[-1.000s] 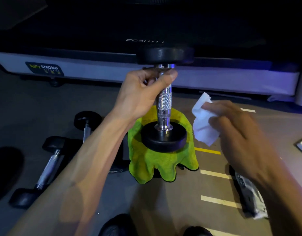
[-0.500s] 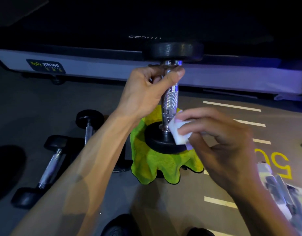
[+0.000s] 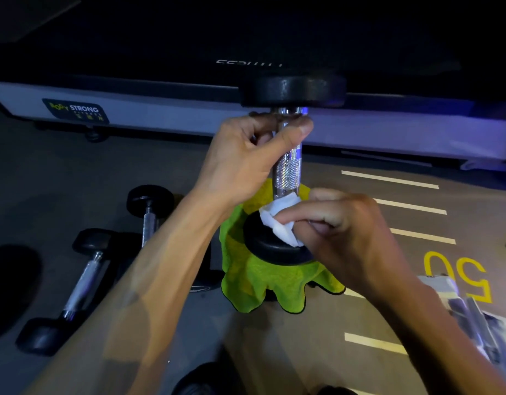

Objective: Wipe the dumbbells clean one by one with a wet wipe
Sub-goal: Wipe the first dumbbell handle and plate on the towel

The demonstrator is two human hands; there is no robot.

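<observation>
Your left hand [image 3: 240, 163] grips the upright dumbbell [image 3: 287, 172] high on its chrome handle, its long axis vertical, lower head resting on the green cloth [image 3: 263, 289] on the floor. Your right hand [image 3: 346, 238] pinches the wet wipe [image 3: 279, 220], bunched white, touching the handle's base and black head.

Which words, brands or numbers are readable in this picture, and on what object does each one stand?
"STRONG", after a blurred yellow-green word: label on the treadmill's side rail.
"50", yellow, seen upside down: painted on the floor.
Pale lettering on the treadmill's dark belt: unreadable.
Small print under "STRONG": too small.
</observation>
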